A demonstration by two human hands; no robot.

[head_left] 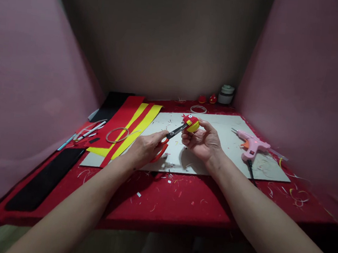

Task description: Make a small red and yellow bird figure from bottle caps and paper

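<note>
My left hand [146, 148] is closed on the handles of a pair of scissors [174, 132] with red-orange grips and dark blades. The blades point right and upward, their tips at the yellow piece on the front of a small red-and-yellow paper bird [193, 125]. Whether the tips touch or cut it I cannot tell. In my right hand [202, 143] the bird is held between thumb and fingers, above the white board. It has ridged sides, a round eye and a pointed red crest. Part of its lower side is hidden by my fingers.
A pink glue gun [253, 145] lies on the white board [222, 164] at right. Red and yellow corrugated strips [136, 133] and black sheets [47, 180] lie left. Two small red figures [213, 99] and a lidded jar [226, 94] stand behind. Scraps litter the red cloth [171, 215].
</note>
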